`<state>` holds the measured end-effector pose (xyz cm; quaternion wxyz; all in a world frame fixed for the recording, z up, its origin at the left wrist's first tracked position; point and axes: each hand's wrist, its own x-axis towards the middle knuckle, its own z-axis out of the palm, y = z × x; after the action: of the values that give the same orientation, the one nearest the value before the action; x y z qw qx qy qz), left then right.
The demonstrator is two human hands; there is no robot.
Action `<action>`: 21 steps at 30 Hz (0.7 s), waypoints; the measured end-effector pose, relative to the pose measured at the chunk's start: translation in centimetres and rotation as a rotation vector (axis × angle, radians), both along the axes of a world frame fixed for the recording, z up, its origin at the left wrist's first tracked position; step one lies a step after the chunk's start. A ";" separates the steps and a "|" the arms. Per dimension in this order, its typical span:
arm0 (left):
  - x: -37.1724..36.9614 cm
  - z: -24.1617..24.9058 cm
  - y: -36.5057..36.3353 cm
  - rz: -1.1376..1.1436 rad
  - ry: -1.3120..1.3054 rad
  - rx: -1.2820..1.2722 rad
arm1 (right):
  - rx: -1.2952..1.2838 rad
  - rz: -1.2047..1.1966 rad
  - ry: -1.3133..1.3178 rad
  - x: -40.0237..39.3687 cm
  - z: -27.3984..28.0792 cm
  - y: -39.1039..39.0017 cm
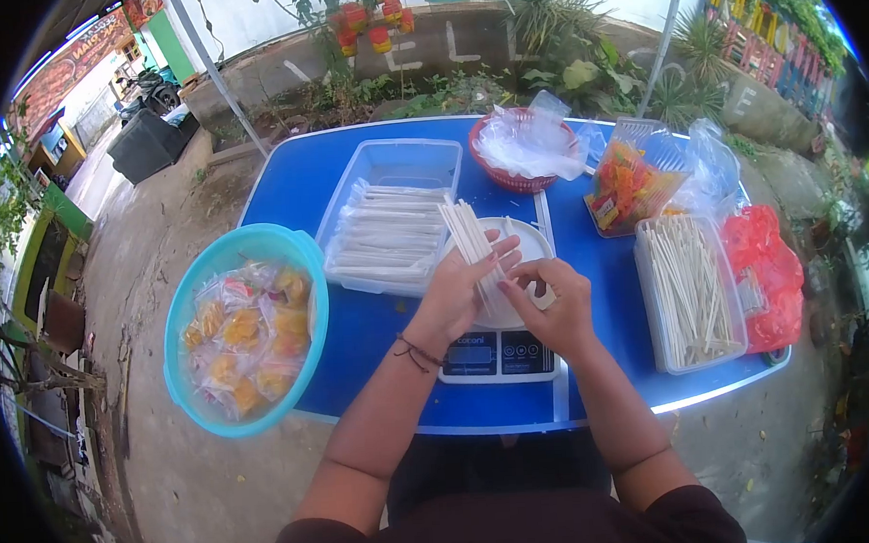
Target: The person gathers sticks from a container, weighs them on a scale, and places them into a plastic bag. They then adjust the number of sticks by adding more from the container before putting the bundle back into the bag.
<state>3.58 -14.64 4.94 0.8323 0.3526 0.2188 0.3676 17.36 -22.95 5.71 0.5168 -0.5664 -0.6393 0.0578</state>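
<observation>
My left hand point(455, 292) is closed around a bundle of thin off-white sticks point(466, 232), tilted with the upper ends pointing away from me. Clear plastic seems to wrap its lower part. At that lower end my right hand point(554, 300) pinches with thumb and fingers, apparently on the plastic edge. Both hands are above a kitchen scale point(498, 355) with a white round plate point(533, 237). Beyond my left hand, a clear rectangular tub point(389, 156) holds several wrapped stick bundles point(383, 230). To the right, another tub point(659, 329) is filled with loose sticks point(689, 283).
A turquoise basin point(174, 334) with bagged yellow-orange snacks stands at the left edge of the blue table point(361, 374). At the back are a red basket point(518, 181) with clear bags and a container of orange packets point(632, 187). A red plastic bag point(775, 293) lies far right.
</observation>
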 end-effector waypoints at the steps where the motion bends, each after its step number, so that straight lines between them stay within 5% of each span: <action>1: 0.0 0.0 -0.1 -0.009 0.004 0.010 | -0.014 0.003 -0.012 -0.1 0.0 0.0; 10: -0.1 0.1 0.2 -0.065 -0.021 -0.060 | -0.218 0.006 0.310 0.1 -0.7 0.1; 21: 0.0 -0.3 0.0 0.002 0.054 0.090 | -0.117 -0.025 0.162 0.1 -0.1 0.0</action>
<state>3.59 -14.62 4.65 0.8089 0.3993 0.2247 0.3685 17.43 -22.96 5.56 0.5336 -0.5968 -0.5840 0.1341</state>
